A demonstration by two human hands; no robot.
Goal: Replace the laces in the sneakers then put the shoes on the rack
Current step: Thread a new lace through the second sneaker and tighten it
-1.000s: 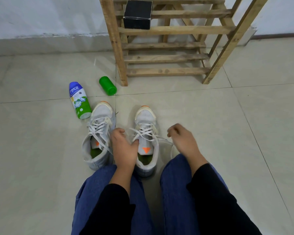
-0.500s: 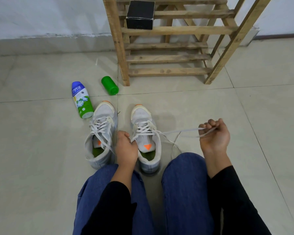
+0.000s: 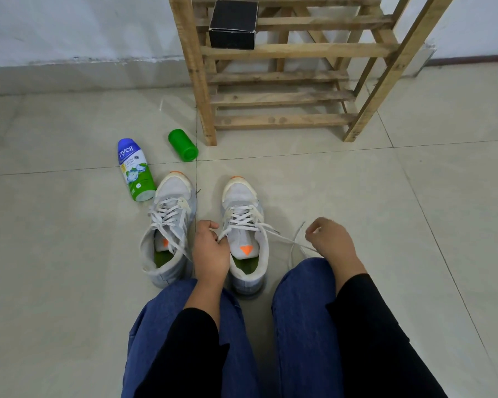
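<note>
The person sat on the floor [image 3: 357,182] with both sneakers just ahead of the knees, toes pointing at the rack [image 3: 285,99]. The left sneaker [image 3: 173,191] stood beside the right sneaker [image 3: 242,196], close but apart. The left hand [image 3: 210,251] had its fingers curled in and pinched the lace [image 3: 279,238] at the inner side of the right sneaker's eyelets, by the tongue. The right hand [image 3: 328,239], fingers likewise curled, pinched the loose end drawn off to the shoe's outer side, above the knee.

That lace looked light, limp and soft, so I judged it would flop unless kept taut; the tip seemed the best place to grip for threading. The shoes looked light with soft uppers, probably easiest lifted by the heel collar.

The floor was pale glossy tile with dark grout lines. A spray bottle [image 3: 134,170] lay touching the left sneaker's toe, a green cap [image 3: 183,145] near the rack's front leg. The wooden rack stood against a white wall [image 3: 69,24], a black box [image 3: 233,24] on an upper slat.
</note>
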